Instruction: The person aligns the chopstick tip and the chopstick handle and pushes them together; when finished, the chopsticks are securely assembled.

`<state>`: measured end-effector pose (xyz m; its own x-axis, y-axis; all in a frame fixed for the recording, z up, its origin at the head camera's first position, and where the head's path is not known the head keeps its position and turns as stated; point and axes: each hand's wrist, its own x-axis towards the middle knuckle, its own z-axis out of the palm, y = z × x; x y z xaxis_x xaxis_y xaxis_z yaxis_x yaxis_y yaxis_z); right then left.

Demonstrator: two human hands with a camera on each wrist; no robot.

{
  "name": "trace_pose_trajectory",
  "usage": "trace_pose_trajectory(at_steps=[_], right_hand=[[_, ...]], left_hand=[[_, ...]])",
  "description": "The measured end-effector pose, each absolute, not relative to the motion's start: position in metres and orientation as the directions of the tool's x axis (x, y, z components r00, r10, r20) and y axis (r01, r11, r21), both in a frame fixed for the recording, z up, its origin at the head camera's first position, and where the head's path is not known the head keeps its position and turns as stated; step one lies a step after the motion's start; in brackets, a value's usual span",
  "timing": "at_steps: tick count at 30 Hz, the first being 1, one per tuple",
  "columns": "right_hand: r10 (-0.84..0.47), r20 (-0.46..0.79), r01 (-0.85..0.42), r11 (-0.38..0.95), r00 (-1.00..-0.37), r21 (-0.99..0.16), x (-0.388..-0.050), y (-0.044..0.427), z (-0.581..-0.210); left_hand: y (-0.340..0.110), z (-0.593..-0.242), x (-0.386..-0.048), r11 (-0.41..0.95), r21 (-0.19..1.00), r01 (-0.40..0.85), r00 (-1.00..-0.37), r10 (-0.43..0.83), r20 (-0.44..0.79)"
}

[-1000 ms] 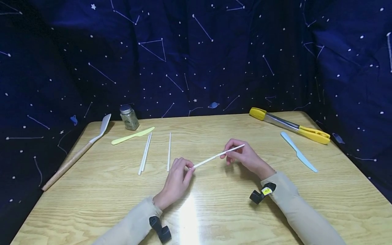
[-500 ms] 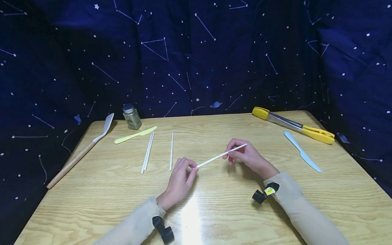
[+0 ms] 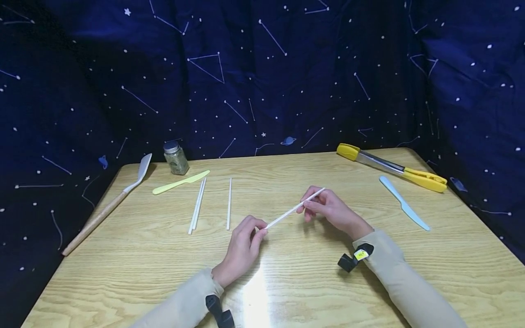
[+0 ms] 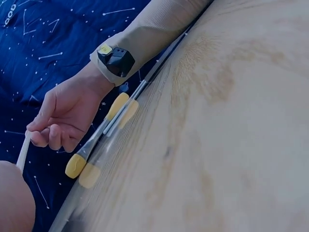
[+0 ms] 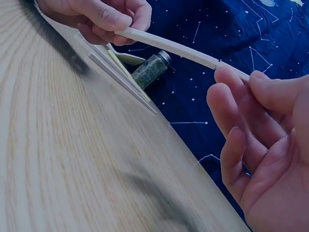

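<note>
A white chopstick (image 3: 285, 215) is held slantwise above the table between both hands. My left hand (image 3: 242, 246) pinches its lower left end between thumb and fingers. My right hand (image 3: 332, 212) pinches it further up, and the far tip sticks out past the fingers. In the right wrist view the chopstick (image 5: 174, 46) runs from one hand to the other, with thumb and fingertips on it. Left of the hands a single chopstick (image 3: 229, 205) lies on the table, and further left lie two more chopsticks (image 3: 197, 207) close together.
A yellow knife (image 3: 180, 183) and a glass jar (image 3: 177, 160) with dried contents stand beyond the chopsticks. A spatula (image 3: 106, 209) with a wooden handle lies along the left edge. Right of the hands lie a light blue knife (image 3: 404, 204) and yellow-tipped tongs (image 3: 389, 167).
The held chopstick slants more steeply: its left end sits slightly lower and its right tip slightly higher. My left hand has shifted a little right and toward me. Both grips stay.
</note>
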<state>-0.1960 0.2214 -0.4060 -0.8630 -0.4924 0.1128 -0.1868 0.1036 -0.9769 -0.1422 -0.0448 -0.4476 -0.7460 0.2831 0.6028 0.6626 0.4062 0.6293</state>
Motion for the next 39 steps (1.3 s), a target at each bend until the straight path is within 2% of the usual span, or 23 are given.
trace_pose_trajectory(at_steps=[9, 14, 20, 28, 34, 39], right_hand=[[-0.460, 0.078, -0.164, 0.150, -0.885, -0.975, -0.194, 0.219, -0.404], [-0.448, 0.086, -0.170, 0.151, -0.890, -0.974, -0.192, 0.217, -0.402], [-0.431, 0.115, -0.183, 0.119, -0.895, -0.976, -0.190, 0.214, -0.402], [-0.431, 0.216, -0.254, 0.032, -0.876, -0.967, -0.184, 0.199, -0.405], [-0.454, 0.229, -0.260, 0.006, -0.861, -0.966, -0.181, 0.192, -0.404], [-0.494, 0.232, -0.244, -0.042, -0.838, -0.969, -0.181, 0.189, -0.406]], left_hand=[[-0.045, -0.451, -0.145, 0.275, 0.618, 0.737, -0.676, 0.269, 0.686], [-0.045, -0.451, -0.145, 0.246, 0.614, 0.750, -0.662, 0.280, 0.696], [-0.043, -0.448, -0.144, 0.214, 0.573, 0.791, -0.611, 0.297, 0.734], [-0.040, -0.430, -0.132, 0.147, 0.655, 0.741, -0.655, 0.372, 0.657], [-0.042, -0.403, -0.122, 0.081, 0.747, 0.660, -0.701, 0.424, 0.574], [-0.044, -0.404, -0.124, 0.050, 0.807, 0.589, -0.731, 0.458, 0.506]])
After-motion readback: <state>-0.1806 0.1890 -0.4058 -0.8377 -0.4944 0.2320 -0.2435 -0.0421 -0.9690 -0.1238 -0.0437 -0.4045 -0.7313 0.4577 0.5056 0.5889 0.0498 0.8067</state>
